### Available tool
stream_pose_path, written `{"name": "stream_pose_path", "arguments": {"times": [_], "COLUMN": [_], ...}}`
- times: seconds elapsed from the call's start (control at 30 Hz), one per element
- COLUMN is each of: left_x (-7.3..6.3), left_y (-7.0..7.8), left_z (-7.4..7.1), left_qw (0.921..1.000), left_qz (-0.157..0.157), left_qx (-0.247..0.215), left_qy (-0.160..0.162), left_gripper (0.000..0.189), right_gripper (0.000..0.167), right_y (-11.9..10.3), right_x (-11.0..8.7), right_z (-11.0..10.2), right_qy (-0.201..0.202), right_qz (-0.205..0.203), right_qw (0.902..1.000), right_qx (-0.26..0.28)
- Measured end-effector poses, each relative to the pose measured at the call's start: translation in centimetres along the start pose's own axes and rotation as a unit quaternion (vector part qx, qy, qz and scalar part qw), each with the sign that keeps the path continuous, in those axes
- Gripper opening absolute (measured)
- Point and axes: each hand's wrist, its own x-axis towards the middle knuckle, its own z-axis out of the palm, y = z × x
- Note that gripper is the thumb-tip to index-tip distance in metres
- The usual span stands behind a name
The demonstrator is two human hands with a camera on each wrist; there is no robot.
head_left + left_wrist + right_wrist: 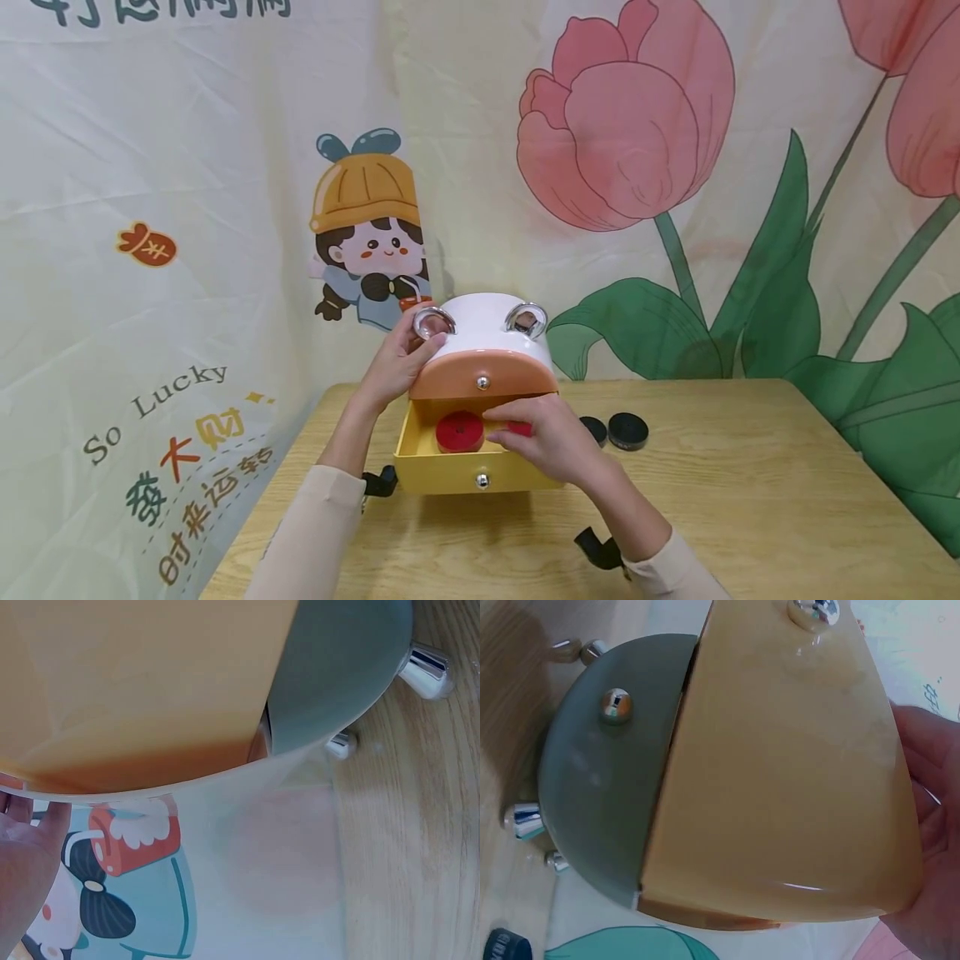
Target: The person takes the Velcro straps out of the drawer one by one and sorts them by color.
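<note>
— What do you have hold of?

— My left hand (393, 367) rests against the upper left corner of the little drawer box (491, 333), fingers curved by its silver ring (433, 322). My right hand (551, 437) reaches over the open yellow drawer (465, 471) and pinches a small red piece (519, 429) at the fingertips. A round red disc (460, 432) lies inside that drawer, just left of my fingers.

— Do the wrist cameras add anything?

— Mostly what the head view lacks: the right wrist view shows the yellow drawer front (787, 772) with its knob (814, 609), and the box's grey-looking face with another knob (616, 705). The red piece and disc don't show there; only the edge of my palm does. The left wrist view is a close blur of the box's side (135, 682).

— Anything else on the counter (750, 500)?

— Two black round lids (627, 430) lie right of the box, one partly hidden behind my right hand.
</note>
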Motion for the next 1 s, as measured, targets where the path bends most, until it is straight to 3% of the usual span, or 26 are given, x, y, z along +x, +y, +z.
{"name": "stream_pose_path", "arguments": {"times": [0.33,0.53,0.67,1.0], "left_x": [0.1,-0.1,-0.1,0.8], "left_y": [-0.4,0.0,0.0,-2.6], "left_z": [0.0,0.1,0.0,-0.2], "left_qw": [1.0000,1.0000,1.0000,1.0000], "left_qz": [0.004,-0.001,-0.003,0.001], "left_qx": [-0.005,-0.004,-0.004,-0.006], "left_qy": [0.001,-0.002,-0.001,0.008], "left_gripper": [0.059,0.059,0.060,0.059], "right_gripper": [0.032,0.040,0.044,0.044], "right_y": [1.1,1.8,1.7,2.6], "right_x": [2.0,3.2,4.0,5.4], "right_z": [-0.2,-0.2,-0.2,0.9], "right_qy": [-0.115,-0.200,-0.231,-0.294], "right_qz": [0.012,0.004,-0.020,-0.049], "right_qw": [0.9932,0.9798,0.9717,0.9522], "right_qx": [0.011,-0.012,-0.043,-0.069]}}
